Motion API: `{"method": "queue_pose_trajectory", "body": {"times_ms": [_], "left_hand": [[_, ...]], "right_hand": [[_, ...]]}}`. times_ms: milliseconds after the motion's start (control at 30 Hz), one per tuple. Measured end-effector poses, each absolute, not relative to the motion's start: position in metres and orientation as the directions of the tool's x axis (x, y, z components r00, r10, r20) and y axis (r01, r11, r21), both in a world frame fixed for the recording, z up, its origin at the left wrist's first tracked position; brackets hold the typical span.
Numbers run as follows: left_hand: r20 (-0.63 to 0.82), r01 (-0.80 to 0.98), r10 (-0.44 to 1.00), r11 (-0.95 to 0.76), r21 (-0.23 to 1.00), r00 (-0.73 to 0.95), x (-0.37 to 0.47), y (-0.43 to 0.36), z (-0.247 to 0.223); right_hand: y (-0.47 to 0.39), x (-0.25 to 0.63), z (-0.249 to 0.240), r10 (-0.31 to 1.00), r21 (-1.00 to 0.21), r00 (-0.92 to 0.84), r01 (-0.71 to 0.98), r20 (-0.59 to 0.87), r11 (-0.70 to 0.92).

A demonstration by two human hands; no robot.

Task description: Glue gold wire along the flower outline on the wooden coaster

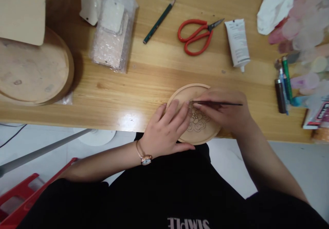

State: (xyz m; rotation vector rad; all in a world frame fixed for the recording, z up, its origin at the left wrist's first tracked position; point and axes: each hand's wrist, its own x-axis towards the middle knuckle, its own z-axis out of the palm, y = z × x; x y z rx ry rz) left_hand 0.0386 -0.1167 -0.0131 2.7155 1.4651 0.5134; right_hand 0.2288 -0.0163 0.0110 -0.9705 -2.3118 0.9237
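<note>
A round wooden plate with a raised rim lies at the table's front edge, partly over it. On its face is a dark-lined flower drawing, partly covered by my hands. My left hand rests on the plate's left side, fingers spread and flat, thumb stretched along the near rim. In my right hand is a thin dark paintbrush, pinched near its tip. That tip meets the plate above the flower, close to my left fingertips; its exact shape is too small to make out.
Beyond the plate lie a dark pencil, red-handled scissors and a white tube. Bagged tags and a round wooden piece are at left. Pens, paint bottles and crumpled tissue crowd the right.
</note>
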Motion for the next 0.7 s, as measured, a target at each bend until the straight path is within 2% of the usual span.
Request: {"method": "queue_pose_trajectory", "body": {"times_ms": [233,700], "left_hand": [[0.274,0.812,0.817,-0.560,0.168,0.507,0.0387,-0.1169,-0.0129],[0.271,0.810,0.818,-0.561,0.173,0.508,0.0388,-0.1170,-0.0132]], "right_hand": [[-0.0127,0.2283,0.0116,0.715,-0.703,-0.674,0.417,0.186,0.576],[-0.0088,0.2294,0.0104,0.716,-0.711,-0.681,0.429,0.151,0.557]]}}
